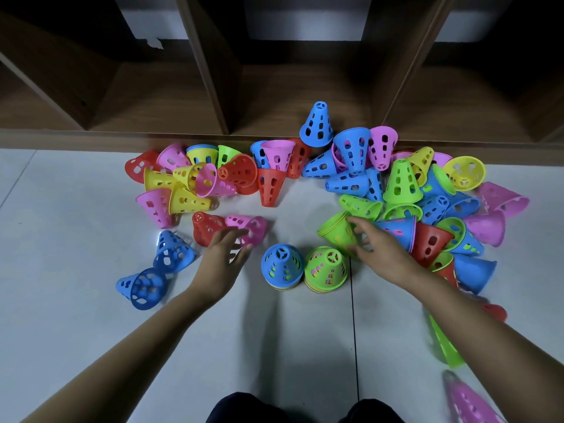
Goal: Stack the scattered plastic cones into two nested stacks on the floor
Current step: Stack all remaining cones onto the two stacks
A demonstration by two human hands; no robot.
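Item: cones (270,187), perforated plastic, strewn over the floor (76,209) across mid-frame, below a shelf (274,96). Two stacks started at lower centre, side by side: blue stack (282,267), green stack (326,268). Left hand (224,254): fingers released, spread over a pink cone (254,228). Right hand (377,250): fingers grasping a lying green cone (335,232). I judge them light, stiff and slick; I would grip the wall near the wide rim.

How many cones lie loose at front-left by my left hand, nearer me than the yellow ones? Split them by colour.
Blue cones: 2
Red cone: 1
Pink cone: 1
Total: 4
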